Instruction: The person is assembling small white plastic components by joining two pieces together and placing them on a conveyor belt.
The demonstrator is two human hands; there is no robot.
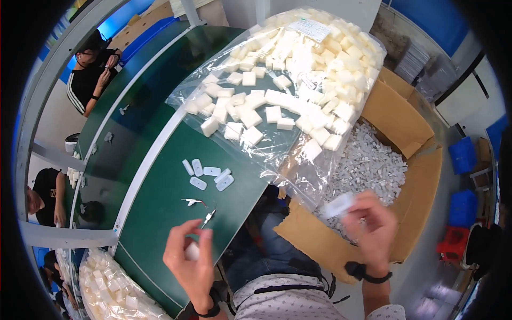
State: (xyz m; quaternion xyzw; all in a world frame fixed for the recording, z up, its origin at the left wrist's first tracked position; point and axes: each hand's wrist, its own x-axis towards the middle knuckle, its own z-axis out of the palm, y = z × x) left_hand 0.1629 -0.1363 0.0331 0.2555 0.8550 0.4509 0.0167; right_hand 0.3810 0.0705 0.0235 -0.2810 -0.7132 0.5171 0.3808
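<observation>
My left hand (191, 277) is curled around a small white block (193, 251), partly hidden by the fingers. Just beyond its fingertips lie two small white connector-like pieces with thin wires, one wired piece (209, 217) nearly touching them. In my right hand (377, 232), smeared by motion, a flat white oblong casing (338, 205) is pinched above the open cardboard box. Several similar pale casings (212, 172) with a dark spot lie in a loose group on the green table (160, 200).
A large clear bag of cream foam blocks (248, 114) lies open across the table's far right. The cardboard box (421, 213) holds many small white parts (368, 165). Another filled bag (114, 288) sits lower left. Metal posts and other people (90, 80) are at left.
</observation>
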